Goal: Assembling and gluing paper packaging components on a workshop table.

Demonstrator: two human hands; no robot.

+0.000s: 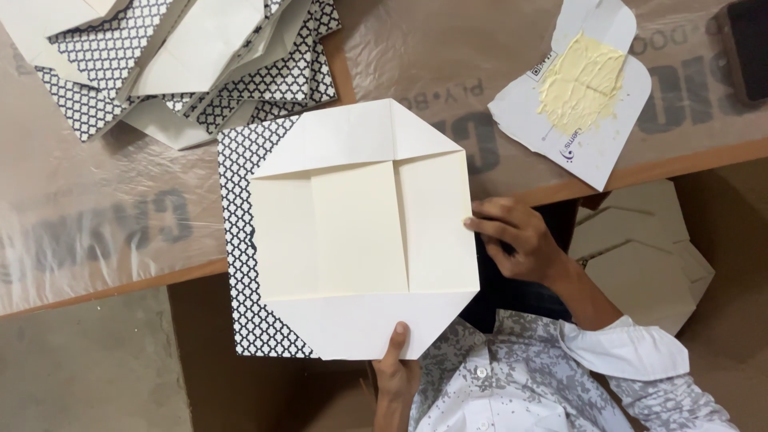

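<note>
A folded paper envelope blank (352, 232), flaps turned inward, is held flat across the near table edge (120, 280). Its near edge is pinched by the left hand (394, 362), thumb on top. Its right edge is steadied by the fingertips of the right hand (520, 244), not closed on it, apparently to keep the folds from springing open; a paste-smeared card (580, 88) lies far right.

Soft, even daylight-type light w/ no hard shadows; only a faint shade falls under the folded paper sheet (352, 232) where it overhangs the table edge (104, 288), & the floor below reads dimmer. Mild glare & milky sheen on the clear plastic cover (96, 200), esp. at left, washing out what lies beneath it. Focus is sharp mid-frame, slightly softer toward corners; no motion blur, little edge distortion, colours warm & a bit muted.
</note>
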